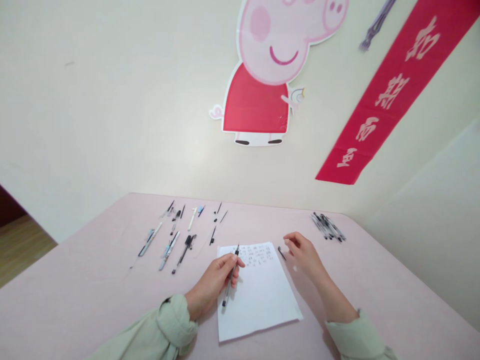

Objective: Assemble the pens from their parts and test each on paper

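Note:
My left hand is closed around an uncapped pen, its tip pointing away from me and its dark end toward me. The pen is held over a sheet of white paper with rows of handwriting on its upper part. To the right of the sheet, my right hand is raised over the table with its fingers curled and thumb near the index finger. Whether anything small sits between those fingertips I cannot make out. A black pen cap lies on the table just left of my right hand.
Several pens and pen parts lie spread across the left and back of the pink table. A bundle of pens lies at the back right. Behind stands a wall with a cartoon pig cutout and a red banner.

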Motion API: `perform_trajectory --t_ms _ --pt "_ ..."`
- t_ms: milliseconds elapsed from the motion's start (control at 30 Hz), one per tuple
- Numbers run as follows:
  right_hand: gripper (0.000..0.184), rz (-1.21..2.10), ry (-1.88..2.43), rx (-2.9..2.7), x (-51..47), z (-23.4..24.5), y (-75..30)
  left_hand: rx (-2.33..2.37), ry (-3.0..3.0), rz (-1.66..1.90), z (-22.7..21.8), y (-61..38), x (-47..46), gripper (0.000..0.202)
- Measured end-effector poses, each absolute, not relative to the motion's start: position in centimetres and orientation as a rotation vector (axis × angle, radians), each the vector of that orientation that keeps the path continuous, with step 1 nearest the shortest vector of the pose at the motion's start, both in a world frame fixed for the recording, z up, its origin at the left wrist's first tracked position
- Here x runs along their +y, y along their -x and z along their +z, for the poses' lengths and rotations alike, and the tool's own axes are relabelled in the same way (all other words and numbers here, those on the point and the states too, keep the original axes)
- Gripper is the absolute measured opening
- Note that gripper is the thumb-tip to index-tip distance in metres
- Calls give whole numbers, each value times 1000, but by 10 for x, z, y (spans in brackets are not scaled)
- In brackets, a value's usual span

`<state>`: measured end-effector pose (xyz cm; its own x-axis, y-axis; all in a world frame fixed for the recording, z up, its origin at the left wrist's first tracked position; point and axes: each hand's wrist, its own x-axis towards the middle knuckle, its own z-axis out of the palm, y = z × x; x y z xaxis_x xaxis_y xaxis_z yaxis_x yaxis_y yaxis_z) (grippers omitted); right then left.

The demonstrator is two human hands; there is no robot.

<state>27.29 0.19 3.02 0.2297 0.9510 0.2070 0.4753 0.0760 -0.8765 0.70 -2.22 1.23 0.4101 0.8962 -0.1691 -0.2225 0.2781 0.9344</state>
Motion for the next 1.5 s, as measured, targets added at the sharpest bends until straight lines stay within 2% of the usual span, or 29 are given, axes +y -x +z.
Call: perform_trajectory --t_ms 167,333,933,1500 --pt "16 1109 1282 -1493 12 68 -215 901 -1066 847 14 -6 -22 47" --pt "21 1343 1209 -1488 20 67 -187 899 -1086 832 17 -5 -22 52" --pt "13 1402 1167 -1698 14 71 -192 926 -1125 792 18 -6 -21 58" --pt "14 1457 1168 -1872 11 70 -196 899 -1248 714 16 -4 -20 60"
